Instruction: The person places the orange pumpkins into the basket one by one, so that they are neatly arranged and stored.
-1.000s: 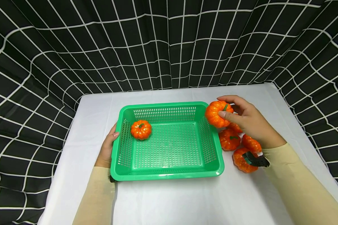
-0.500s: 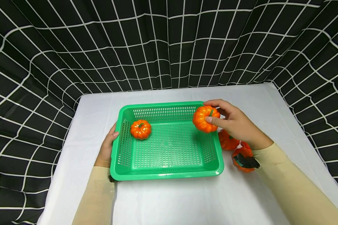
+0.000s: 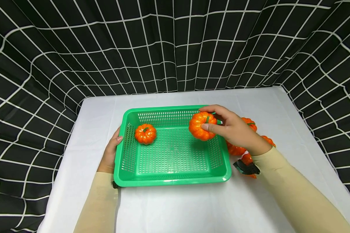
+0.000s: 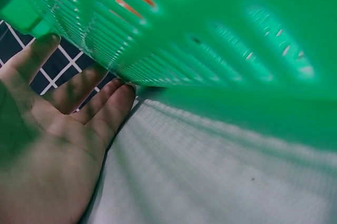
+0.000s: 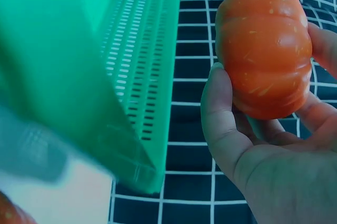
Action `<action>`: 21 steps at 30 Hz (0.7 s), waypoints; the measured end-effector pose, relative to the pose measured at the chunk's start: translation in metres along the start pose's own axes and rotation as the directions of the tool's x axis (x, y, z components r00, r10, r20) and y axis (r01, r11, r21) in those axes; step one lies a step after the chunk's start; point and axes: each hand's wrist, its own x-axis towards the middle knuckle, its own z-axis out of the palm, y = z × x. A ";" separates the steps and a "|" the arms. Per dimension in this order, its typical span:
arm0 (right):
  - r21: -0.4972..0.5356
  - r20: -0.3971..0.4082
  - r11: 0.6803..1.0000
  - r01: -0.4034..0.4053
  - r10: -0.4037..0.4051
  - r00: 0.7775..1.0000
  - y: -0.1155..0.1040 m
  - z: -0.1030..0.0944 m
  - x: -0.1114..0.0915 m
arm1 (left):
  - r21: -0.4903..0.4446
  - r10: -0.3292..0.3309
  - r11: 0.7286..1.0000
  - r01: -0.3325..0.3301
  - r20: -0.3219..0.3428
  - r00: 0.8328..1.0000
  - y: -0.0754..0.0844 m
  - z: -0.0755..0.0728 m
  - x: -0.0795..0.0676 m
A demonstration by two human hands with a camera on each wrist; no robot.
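Note:
A small orange toy pumpkin [image 3: 199,127] with a green stem is pinched between the thumb and fingers of my right hand [image 3: 236,131], above the right part of a green plastic basket [image 3: 175,183]. In the right wrist view the pumpkin [image 5: 266,50] sits between thumb and fingers, clear of the basket wall. My left hand [image 3: 108,155] holds the basket's left side, its thumb on the rim; the left wrist view has the fingers [image 4: 118,105] at the outer slotted wall. Another pumpkin [image 3: 145,134] lies inside the basket at its left end.
Several more pumpkins [image 3: 236,149] lie on the white tablecloth [image 3: 175,207] right of the basket, partly hidden by my right hand and sleeve [image 3: 291,191]. A black curtain with a white grid [image 3: 169,48] stands behind and at both sides of the table.
My right hand has carried the pumpkin leftward, from over the basket's right rim to above its inside. The left hand, the basket and the pumpkin in it have hardly moved.

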 end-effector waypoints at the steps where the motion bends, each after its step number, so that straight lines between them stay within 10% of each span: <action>1: 0.001 0.002 1.000 0.001 -0.001 1.000 -0.001 0.001 0.001 | 0.001 0.000 1.000 0.000 0.000 1.000 0.000 0.000 0.000; 21: 0.063 0.065 0.997 0.052 -0.056 0.996 -0.002 0.036 0.029 | -0.011 -0.004 1.000 0.004 -0.007 1.000 0.001 0.001 0.000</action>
